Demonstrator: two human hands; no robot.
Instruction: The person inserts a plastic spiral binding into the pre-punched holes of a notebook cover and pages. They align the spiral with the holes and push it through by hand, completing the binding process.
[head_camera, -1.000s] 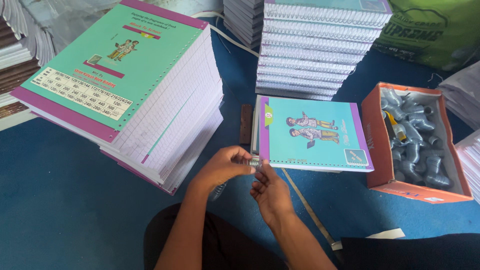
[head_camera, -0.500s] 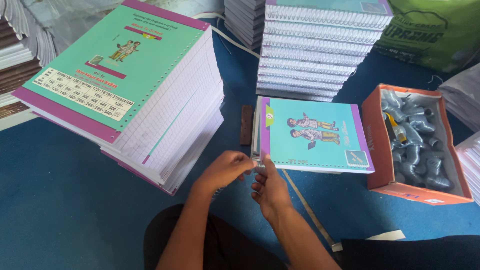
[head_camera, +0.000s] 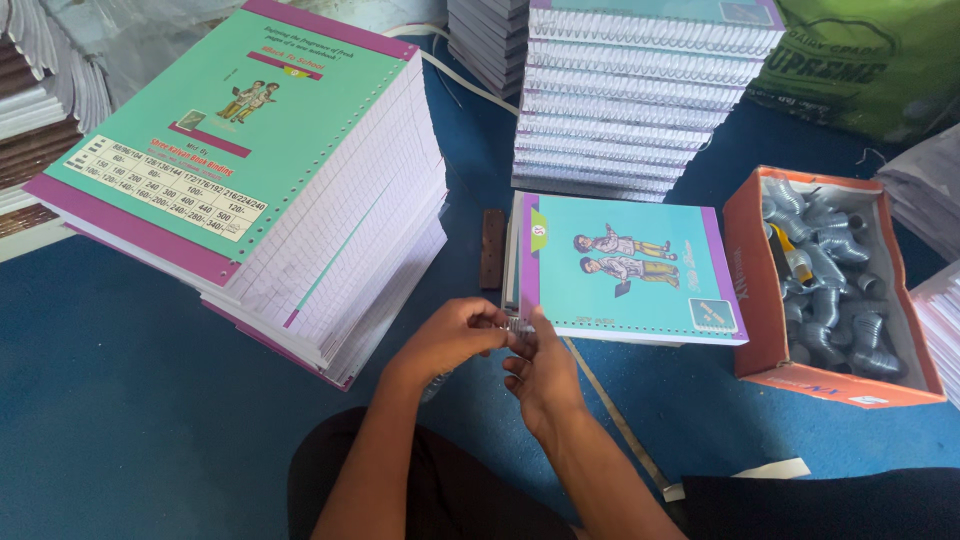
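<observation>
Step in hand: a small silvery wire spiral piece (head_camera: 518, 325) is pinched between both hands just in front of the near left corner of the teal, purple-edged notebook (head_camera: 625, 268); the work is judged to be at the start of binding this one book.
Left hand (head_camera: 452, 338): fingers are curled together, the grip closed on the left end of the spiral piece.
Right hand (head_camera: 541, 372): thumb and fingertips are pressed on the right end of the same piece, palm turned inward.
Place of the notebook: it lies flat on the blue floor covering (head_camera: 120, 400), with its punched edge nearest the hands.
Supply: an open orange cardboard box (head_camera: 752, 300) with grey wire coils is seen at the right, apart from the hands.
Stacks: a tall pile of unbound, punched teal-covered sheets (head_camera: 250, 170) stands at the left; a stack of spiral-bound books (head_camera: 640, 90) stands far behind the notebook.
Other: a small dark brown block (head_camera: 492, 248) lies just left of the notebook.
Next move calls for: the wire tip is judged to need lining up with the first punched hole, with a steady hold from both hands.
</observation>
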